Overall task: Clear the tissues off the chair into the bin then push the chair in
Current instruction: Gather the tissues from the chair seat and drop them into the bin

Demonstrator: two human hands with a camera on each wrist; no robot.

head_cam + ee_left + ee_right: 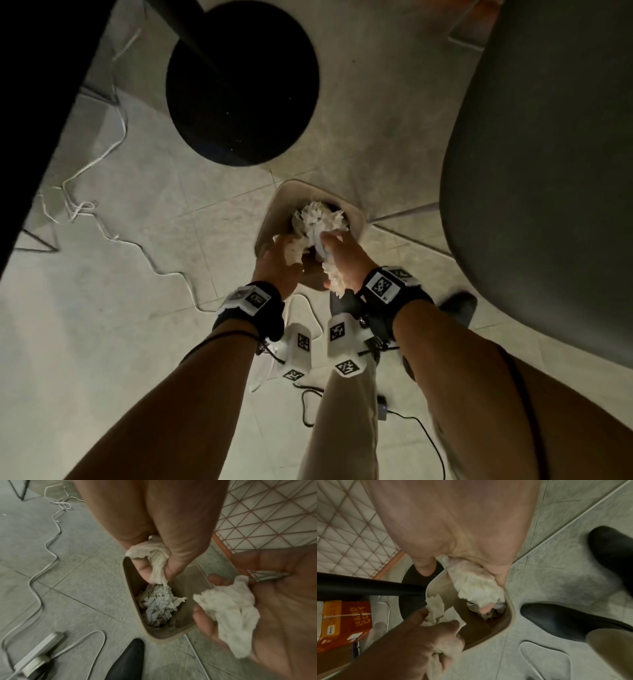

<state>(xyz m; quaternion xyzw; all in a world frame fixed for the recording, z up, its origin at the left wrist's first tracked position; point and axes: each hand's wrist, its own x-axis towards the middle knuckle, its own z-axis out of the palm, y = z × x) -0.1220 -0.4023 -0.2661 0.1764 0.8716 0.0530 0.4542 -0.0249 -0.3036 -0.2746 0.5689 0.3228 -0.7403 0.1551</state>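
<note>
My left hand (279, 262) is pinching a crumpled tissue (155, 561) between thumb and fingers, directly over the open bin (356, 216). My right hand (344, 260), just beside the left, is cupping a second, bigger wad of tissue (229, 609) in its curled fingers, above the bin's near rim. Below both hands, more crumpled tissues (318, 217) are lying inside the bin, which is standing on the tiled floor (120, 342). The grey chair (548, 171) is standing well to the right of my right hand. A white cable (42, 563) is trailing across the floor left of my left hand. My black shoe (559, 619) is resting near the bin.
</note>
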